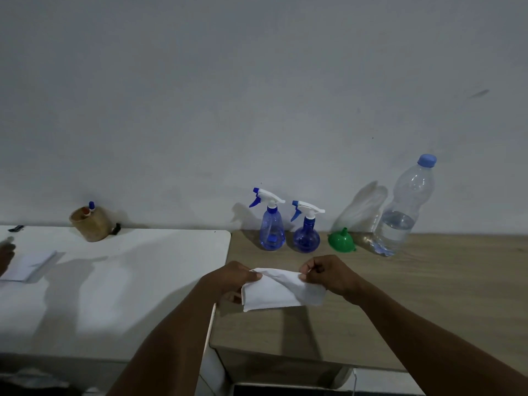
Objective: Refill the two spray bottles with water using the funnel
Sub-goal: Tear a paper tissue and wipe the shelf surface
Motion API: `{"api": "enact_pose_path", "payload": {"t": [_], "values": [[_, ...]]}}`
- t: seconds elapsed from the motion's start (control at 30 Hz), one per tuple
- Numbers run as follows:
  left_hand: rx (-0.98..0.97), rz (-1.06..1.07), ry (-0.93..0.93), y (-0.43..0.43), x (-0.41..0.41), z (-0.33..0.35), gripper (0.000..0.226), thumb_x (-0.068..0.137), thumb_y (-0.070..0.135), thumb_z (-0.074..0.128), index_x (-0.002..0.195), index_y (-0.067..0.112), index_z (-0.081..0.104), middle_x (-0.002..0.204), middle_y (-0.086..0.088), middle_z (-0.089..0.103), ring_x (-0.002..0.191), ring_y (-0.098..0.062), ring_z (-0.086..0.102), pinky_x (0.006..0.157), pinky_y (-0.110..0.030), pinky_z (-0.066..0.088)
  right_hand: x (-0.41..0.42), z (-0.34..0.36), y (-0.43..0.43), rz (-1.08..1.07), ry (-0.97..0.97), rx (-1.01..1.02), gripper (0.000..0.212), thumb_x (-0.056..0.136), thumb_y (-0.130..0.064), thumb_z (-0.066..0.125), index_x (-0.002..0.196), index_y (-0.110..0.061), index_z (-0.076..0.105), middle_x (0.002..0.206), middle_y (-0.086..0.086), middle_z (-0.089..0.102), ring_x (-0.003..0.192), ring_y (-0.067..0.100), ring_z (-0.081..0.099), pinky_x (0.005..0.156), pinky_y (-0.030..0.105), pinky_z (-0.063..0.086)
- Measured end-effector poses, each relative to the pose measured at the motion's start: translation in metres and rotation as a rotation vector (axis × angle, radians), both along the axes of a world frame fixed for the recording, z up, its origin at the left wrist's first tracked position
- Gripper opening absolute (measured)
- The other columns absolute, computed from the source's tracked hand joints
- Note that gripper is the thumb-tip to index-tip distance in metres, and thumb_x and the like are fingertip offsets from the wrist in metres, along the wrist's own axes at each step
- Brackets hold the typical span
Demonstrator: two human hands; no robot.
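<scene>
Both hands, left hand [238, 277] and right hand [328, 274], fingers pinching a white cloth [281, 291] at lower centre, apparently preparing; next, uncapping the spray bottles [271, 224] above

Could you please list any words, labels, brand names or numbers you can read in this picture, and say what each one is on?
No text can be read anywhere in this view.
Water bottle: it carries a pale label band, but any print on it is too blurred to read.
Two spray bottles: no label or lettering visible.
Green funnel: plain, no marking visible.
White cloth held in both hands: no print visible.
</scene>
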State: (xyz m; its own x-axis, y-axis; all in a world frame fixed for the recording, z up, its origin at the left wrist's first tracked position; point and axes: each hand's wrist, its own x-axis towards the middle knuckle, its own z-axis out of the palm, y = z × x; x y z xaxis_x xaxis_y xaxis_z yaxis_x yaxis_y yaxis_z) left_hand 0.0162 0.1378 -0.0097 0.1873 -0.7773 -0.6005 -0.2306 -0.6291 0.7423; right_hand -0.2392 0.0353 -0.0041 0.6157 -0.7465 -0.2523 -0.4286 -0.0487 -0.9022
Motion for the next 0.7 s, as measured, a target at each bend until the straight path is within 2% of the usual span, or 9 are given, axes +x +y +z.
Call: {"api": "enact_pose_path", "payload": {"t": [0.1, 0.2, 0.27, 0.33, 0.4, 0.47, 0.6, 0.7], "values": [[0.005, 0.013, 0.010, 0.006, 0.006, -0.019, 0.024, 0.090, 0.030, 0.074, 0.102, 0.009, 0.071, 0.112, -0.020, 0.070, 0.104, -0.034, 0.068, 0.094, -0.045, 0.056, -0.004, -0.011, 0.003, 0.043, 0.069, 0.134, 0.016, 0.082, -0.013, 0.077, 0.095, -0.005, 0.075, 0.087, 0.009, 0.071, 0.077, 0.016, 0.061, 0.067, 0.030, 0.048], [0.042, 0.065, 0.040, 0.016, 0.007, -0.035, 0.036, 0.082, 0.026, 0.082, 0.105, 0.000, 0.071, 0.109, -0.024, 0.071, 0.105, -0.039, 0.068, 0.093, -0.048, 0.057, -0.010, -0.027, 0.008, 0.046, 0.093, 0.220, 0.013, 0.086, -0.014, 0.072, 0.096, -0.006, 0.076, 0.094, 0.011, 0.073, 0.082, 0.017, 0.065, 0.072, 0.032, 0.054], [0.054, 0.121, 0.086, 0.023, 0.008, -0.047, 0.036, 0.079, 0.023, 0.084, 0.100, -0.004, 0.072, 0.108, -0.027, 0.070, 0.101, -0.040, 0.070, 0.092, -0.052, 0.057, -0.011, -0.039, 0.010, -0.009, 0.076, 0.286, 0.011, 0.087, -0.010, 0.069, 0.097, -0.006, 0.074, 0.096, 0.011, 0.071, 0.084, 0.019, 0.065, 0.071, 0.032, 0.055], [0.038, 0.166, 0.081, 0.027, 0.007, -0.059, 0.026, 0.081, 0.022, 0.083, 0.091, 0.000, 0.074, 0.099, -0.025, 0.072, 0.090, -0.035, 0.070, 0.089, -0.051, 0.058, -0.008, -0.048, 0.012, -0.071, 0.074, 0.312, 0.012, 0.088, -0.005, 0.066, 0.097, -0.007, 0.072, 0.095, 0.009, 0.068, 0.083, 0.020, 0.062, 0.066, 0.032, 0.054], [0.003, 0.209, 0.043, 0.026, 0.005, -0.070, 0.021, 0.085, 0.024, 0.079, 0.087, 0.003, 0.073, 0.090, -0.019, 0.070, 0.083, -0.031, 0.068, 0.082, -0.047, 0.059, -0.002, -0.057, 0.010, -0.114, 0.094, 0.270, 0.018, 0.087, 0.001, 0.061, 0.100, -0.008, 0.070, 0.094, 0.009, 0.066, 0.082, 0.020, 0.061, 0.064, 0.032, 0.052], [-0.031, 0.254, -0.005, 0.021, 0.004, -0.078, 0.019, 0.089, 0.025, 0.075, 0.090, 0.007, 0.072, 0.095, -0.015, 0.069, 0.085, -0.030, 0.067, 0.076, -0.043, 0.060, 0.005, -0.066, 0.003, -0.139, 0.106, 0.163, 0.021, 0.086, 0.004, 0.058, 0.099, -0.009, 0.069, 0.093, 0.010, 0.067, 0.080, 0.020, 0.062, 0.064, 0.034, 0.052], [-0.118, 0.320, -0.179, -0.001, 0.009, -0.092, 0.026, 0.084, 0.036, 0.077, 0.097, 0.014, 0.077, 0.108, -0.008, 0.073, 0.099, -0.029, 0.069, 0.086, -0.049, 0.060, 0.025, -0.078, -0.019, -0.230, 0.147, -0.102, 0.027, 0.080, 0.004, 0.061, 0.086, -0.020, 0.072, 0.090, 0.001, 0.072, 0.086, 0.020, 0.066, 0.076, 0.036, 0.054], [-0.192, 0.284, -0.349, -0.024, 0.009, -0.086, 0.027, 0.088, 0.035, 0.073, 0.102, 0.013, 0.078, 0.114, -0.005, 0.074, 0.108, -0.026, 0.067, 0.098, -0.042, 0.053, 0.040, -0.084, -0.043, -0.253, 0.200, -0.246, 0.022, 0.079, 0.001, 0.063, 0.088, -0.016, 0.073, 0.090, -0.005, 0.071, 0.088, 0.016, 0.065, 0.078, 0.031, 0.052]]}}
